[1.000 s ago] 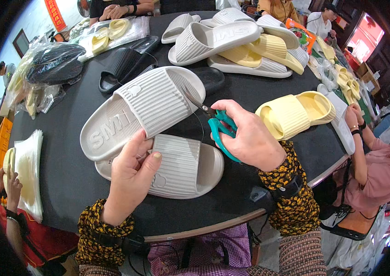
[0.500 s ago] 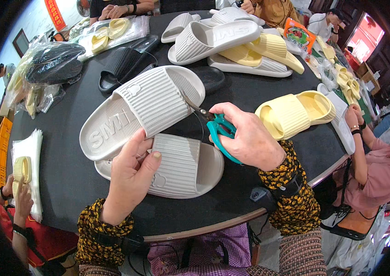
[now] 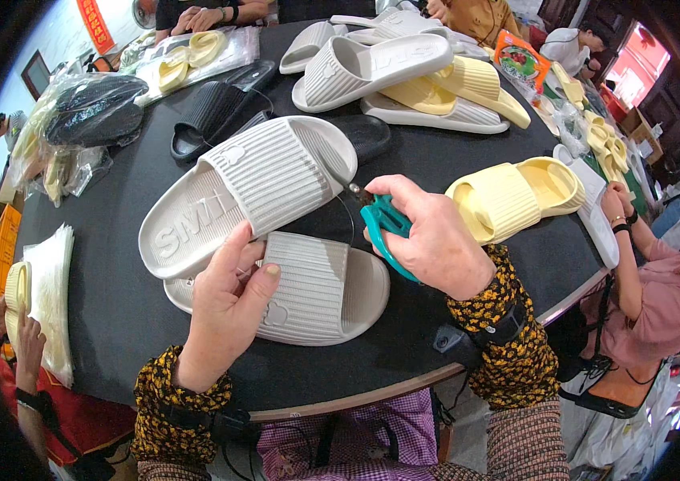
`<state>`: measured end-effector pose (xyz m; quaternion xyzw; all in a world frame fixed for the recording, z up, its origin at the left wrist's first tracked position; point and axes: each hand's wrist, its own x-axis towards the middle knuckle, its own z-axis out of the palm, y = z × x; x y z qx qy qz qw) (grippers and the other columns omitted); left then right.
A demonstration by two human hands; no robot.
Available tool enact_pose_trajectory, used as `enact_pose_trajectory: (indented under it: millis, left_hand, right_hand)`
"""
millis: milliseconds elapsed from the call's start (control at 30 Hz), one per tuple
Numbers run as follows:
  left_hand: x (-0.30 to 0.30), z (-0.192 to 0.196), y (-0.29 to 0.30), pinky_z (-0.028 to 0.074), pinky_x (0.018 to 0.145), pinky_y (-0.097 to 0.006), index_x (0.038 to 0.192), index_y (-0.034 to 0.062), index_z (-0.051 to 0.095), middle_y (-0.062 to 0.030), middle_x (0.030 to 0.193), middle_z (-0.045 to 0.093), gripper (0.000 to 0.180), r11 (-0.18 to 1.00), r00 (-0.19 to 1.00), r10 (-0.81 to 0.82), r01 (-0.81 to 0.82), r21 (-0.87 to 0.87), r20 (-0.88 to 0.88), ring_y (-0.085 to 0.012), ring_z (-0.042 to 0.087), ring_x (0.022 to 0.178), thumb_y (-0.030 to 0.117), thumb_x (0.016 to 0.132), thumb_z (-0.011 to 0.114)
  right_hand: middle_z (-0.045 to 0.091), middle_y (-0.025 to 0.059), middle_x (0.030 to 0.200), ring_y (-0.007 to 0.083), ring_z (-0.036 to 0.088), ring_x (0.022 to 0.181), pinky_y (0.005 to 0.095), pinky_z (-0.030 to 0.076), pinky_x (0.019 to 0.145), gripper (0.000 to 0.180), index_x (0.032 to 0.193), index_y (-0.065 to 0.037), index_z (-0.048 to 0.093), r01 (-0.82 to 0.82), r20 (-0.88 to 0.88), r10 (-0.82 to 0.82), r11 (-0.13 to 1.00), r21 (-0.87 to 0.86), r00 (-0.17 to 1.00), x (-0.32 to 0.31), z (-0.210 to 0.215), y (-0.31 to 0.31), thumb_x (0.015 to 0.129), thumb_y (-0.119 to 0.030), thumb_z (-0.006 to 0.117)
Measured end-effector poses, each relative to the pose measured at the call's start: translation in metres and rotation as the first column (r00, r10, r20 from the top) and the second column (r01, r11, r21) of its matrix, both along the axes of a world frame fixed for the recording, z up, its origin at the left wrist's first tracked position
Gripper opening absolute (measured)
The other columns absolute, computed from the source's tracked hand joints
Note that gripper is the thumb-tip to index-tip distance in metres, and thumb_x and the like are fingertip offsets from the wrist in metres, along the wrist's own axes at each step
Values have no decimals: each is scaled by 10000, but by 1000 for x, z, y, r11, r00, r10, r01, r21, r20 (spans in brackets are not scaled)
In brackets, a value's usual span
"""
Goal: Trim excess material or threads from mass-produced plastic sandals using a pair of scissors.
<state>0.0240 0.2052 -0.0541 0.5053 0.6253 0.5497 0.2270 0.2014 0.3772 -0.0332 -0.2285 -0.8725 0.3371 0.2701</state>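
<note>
A pair of light grey slide slippers lies before me, the upper slipper (image 3: pixel 280 180) partly over the lower slipper (image 3: pixel 308 276). My left hand (image 3: pixel 224 321) is closed on the pair at the inner edges of the straps, its thumb against the lower slipper and its index finger against the upper one. In my right hand (image 3: pixel 444 248) are teal-handled scissors (image 3: pixel 388 224), their dark blades reaching the far strap edge of the upper slipper. A thin dark cord or loop hangs near the blades. Whether the blades touch anything is hard to make out.
A yellow slide slipper (image 3: pixel 508 200) lies right of my right hand. Grey and yellow slippers (image 3: pixel 376 68) are piled beyond the pair, with black slippers (image 3: pixel 212 112) to their left. Bagged slippers (image 3: pixel 95 112) and plastic sleeves (image 3: pixel 50 301) are at left. Co-workers sit around the black table (image 3: pixel 131 337).
The scissors' blades have shifted slightly and show less over the strap edge. My left hand keeps its place. At left, a co-worker's hands have moved a yellow slipper left, closer to them.
</note>
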Motion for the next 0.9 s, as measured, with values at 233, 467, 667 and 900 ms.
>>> enact_pose_trajectory:
  millis: [233,467,667,900]
  left_hand:
    - [-2,-6,-2,510,790,-251,1345,-96,339,-154,1077,645,503,1000,1000,22,-22,0,-9,-143,624,938,27,907,552]
    - [-2,8,-5,457,804,-244,1382,-107,182,-188,1065,625,593,984,925,-160,177,-16,344,-135,592,907,-26,892,507]
    - [7,13,-3,449,824,-248,1379,-103,181,-194,1078,614,571,996,946,-87,94,-7,312,-142,588,933,-29,897,479]
    - [0,5,-11,444,840,-253,1392,-98,156,-224,1169,582,575,992,998,48,-53,113,46,-181,586,1019,-35,909,463]
  right_hand:
    - [623,226,811,378,630,778,435,498,663,324,1081,-42,529,39,-23,-40,997,-59,999,-3,-5,2,782,-118,629]
    - [624,219,809,380,629,769,434,498,659,326,1087,-38,525,-17,26,16,999,27,1000,-1,-3,0,786,-114,623]
    - [625,201,768,366,634,730,413,496,624,327,1085,-38,525,24,-96,-29,999,-47,995,-1,-3,0,795,-129,644]
    - [624,113,828,197,615,746,298,493,663,362,1139,-25,514,-28,-200,7,994,-104,980,-3,-9,2,804,-58,648]
